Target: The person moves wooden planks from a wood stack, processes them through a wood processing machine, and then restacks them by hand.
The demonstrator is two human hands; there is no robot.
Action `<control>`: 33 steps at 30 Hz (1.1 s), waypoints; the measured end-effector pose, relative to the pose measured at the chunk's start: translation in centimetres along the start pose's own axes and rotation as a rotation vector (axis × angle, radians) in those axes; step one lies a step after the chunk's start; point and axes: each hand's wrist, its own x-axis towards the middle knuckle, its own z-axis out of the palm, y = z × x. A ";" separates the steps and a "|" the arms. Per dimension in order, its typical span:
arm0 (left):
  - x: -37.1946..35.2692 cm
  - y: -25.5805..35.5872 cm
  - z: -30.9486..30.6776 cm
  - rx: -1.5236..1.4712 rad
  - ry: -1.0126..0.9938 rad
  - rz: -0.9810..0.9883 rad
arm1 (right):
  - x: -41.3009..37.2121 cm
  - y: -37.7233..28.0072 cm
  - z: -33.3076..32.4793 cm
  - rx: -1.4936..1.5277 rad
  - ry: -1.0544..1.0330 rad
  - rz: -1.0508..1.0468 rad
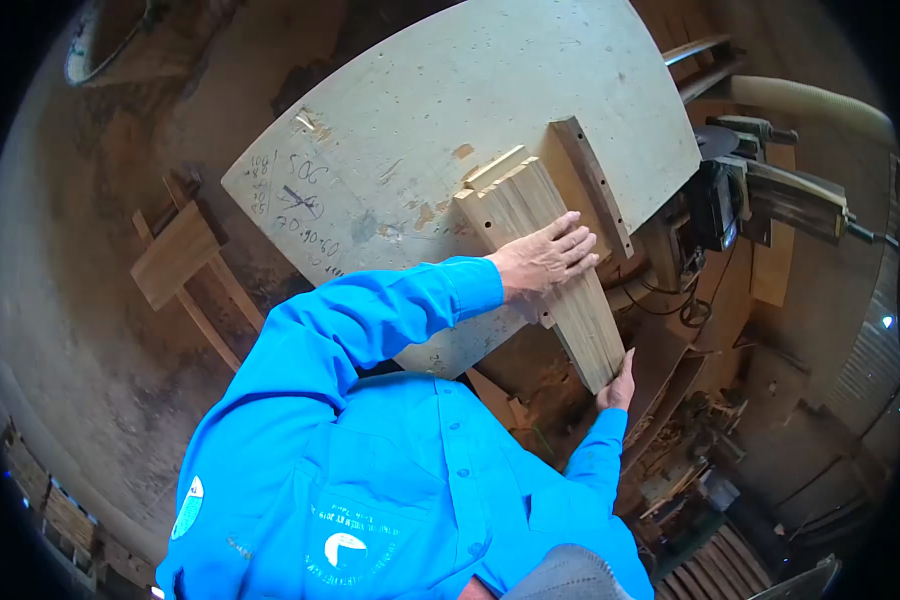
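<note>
Wood, a long, brown, straight-grained block (pixel 582 322), lies aslant across the edge of a pale, scuffed tabletop (pixel 450 90), its far end over the top and its near end jutting out past it; the left hand (pixel 542 258) lies palm down across its middle, fingers extended rather than wrapped round, while the right hand (pixel 620 388) cups the near end, thumb along the edge, though I can't tell how far its hidden fingers close; from that hand, the long axis runs away toward the far end, which the left is nearer
</note>
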 end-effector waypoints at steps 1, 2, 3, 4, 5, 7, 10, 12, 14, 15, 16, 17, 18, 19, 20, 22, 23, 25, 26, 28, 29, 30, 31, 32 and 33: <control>0.1 0.1 0.5 0.034 0.056 -0.017 | 0.3 -0.1 0.3 0.003 -0.045 -0.001; 0.3 -0.1 0.5 0.079 0.047 0.017 | 0.8 -0.1 0.1 0.015 -0.085 -0.003; 0.6 -0.1 1.2 0.059 0.113 0.006 | 0.4 -1.1 0.9 0.002 -0.098 0.026; 0.7 0.1 1.8 0.028 0.181 0.009 | 0.2 -1.8 1.3 0.022 -0.125 0.056; 1.1 -0.3 -4.6 -0.276 -0.019 0.030 | 2.2 -0.4 -1.5 -0.078 -0.114 -0.044; 2.4 0.3 -4.6 -0.233 -0.119 0.062 | 2.2 -0.9 -2.4 -0.087 -0.076 -0.076; 3.3 0.5 -5.0 -0.233 -0.115 0.096 | 2.7 -1.1 -3.1 0.000 -0.096 -0.093; 3.6 0.0 -5.6 -0.224 -0.137 0.144 | -0.2 -3.1 -2.1 0.003 -0.061 -0.120; 4.0 -0.2 -6.0 -0.206 -0.169 0.160 | 2.6 -1.0 -3.8 0.067 -0.068 -0.126; 3.5 -0.3 -6.2 -0.166 -0.173 0.152 | 3.7 -0.1 -4.2 0.079 -0.091 -0.133; 3.3 -0.3 -6.3 -0.126 -0.182 0.141 | 3.8 0.3 -4.4 0.070 -0.135 -0.152; 3.2 -0.2 -6.5 -0.110 -0.198 0.150 | 3.6 0.8 -4.6 0.092 -0.143 -0.145; 3.3 -0.1 -6.7 -0.120 -0.195 0.140 | 3.5 1.0 -4.6 0.091 -0.157 -0.173; 3.4 -0.1 -7.0 -0.129 -0.187 0.127 | 3.4 0.8 -4.5 0.086 -0.173 -0.205; 3.4 0.0 -7.3 -0.146 -0.163 0.124 | 3.0 0.6 -4.4 0.019 -0.141 -0.289; 3.5 0.0 -7.5 -0.134 -0.169 0.114 | 2.6 0.4 -3.8 0.089 -0.042 -0.296; 3.5 0.1 -7.5 -0.140 -0.173 0.106 | 2.1 0.5 -3.7 0.147 0.070 -0.295; 3.6 0.0 -7.4 -0.123 -0.164 0.117 | 2.9 0.9 -3.7 0.122 -0.024 -0.213; 3.5 0.0 -7.3 -0.107 -0.150 0.118 | 1.8 0.1 -3.3 0.137 -0.037 -0.255; 3.2 0.2 -7.0 -0.121 -0.145 0.114 | 1.5 -0.1 -3.1 0.166 -0.012 -0.204; 3.1 0.3 -7.0 -0.116 -0.124 0.106 | 1.3 0.2 -3.3 0.161 -0.014 -0.198; 3.2 0.3 -7.1 -0.110 -0.136 0.109 | 1.4 0.1 -3.4 0.194 -0.068 -0.192; 3.3 0.3 -7.2 -0.102 -0.134 0.109 | 1.1 -0.2 -3.4 0.230 -0.121 -0.190; 3.3 0.5 -7.2 -0.097 -0.140 0.107 | 0.9 -0.5 -3.3 0.235 -0.126 -0.194; 3.3 0.6 -7.1 -0.094 -0.146 0.104 | 0.7 -0.6 -3.2 0.223 -0.139 -0.252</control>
